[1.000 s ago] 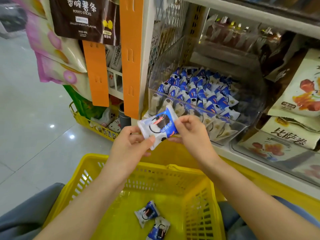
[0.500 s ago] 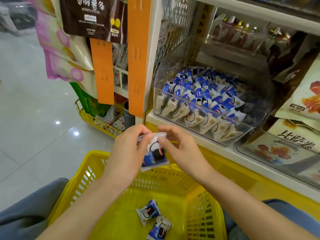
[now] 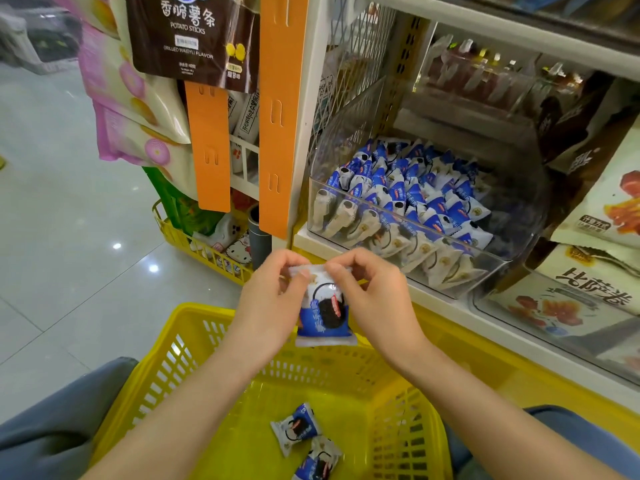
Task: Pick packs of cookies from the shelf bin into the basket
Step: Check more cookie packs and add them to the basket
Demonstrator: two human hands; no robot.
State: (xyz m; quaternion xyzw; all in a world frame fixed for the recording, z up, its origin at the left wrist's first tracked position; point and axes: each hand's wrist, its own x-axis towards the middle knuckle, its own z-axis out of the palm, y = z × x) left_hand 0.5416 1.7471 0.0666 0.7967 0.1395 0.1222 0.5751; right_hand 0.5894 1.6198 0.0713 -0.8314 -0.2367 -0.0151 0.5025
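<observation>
Dangling cookie pack (image 3: pixel 323 317), top seam seemingly pinched between left hand (image 3: pixel 272 308) and right hand (image 3: pixel 379 301)

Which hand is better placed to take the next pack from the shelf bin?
Probably the right hand: it is nearer the bin. Both hands pinch one pack over the basket, so the left hand could drop it.

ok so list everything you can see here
held cookie pack: one, blue and white, above the basket
loose cookie packs: two, blue and white, basket floor
binned cookie packs: many, blue and white, shelf bin
shelf bin: one, clear, on the shelf
basket: one, yellow, below the hands
potato sticks bag: one, brown, hanging top left
hanging strips: two, orange, left of the bin
left hand: pinches held cookie pack's top
right hand: pinches the same top
</observation>
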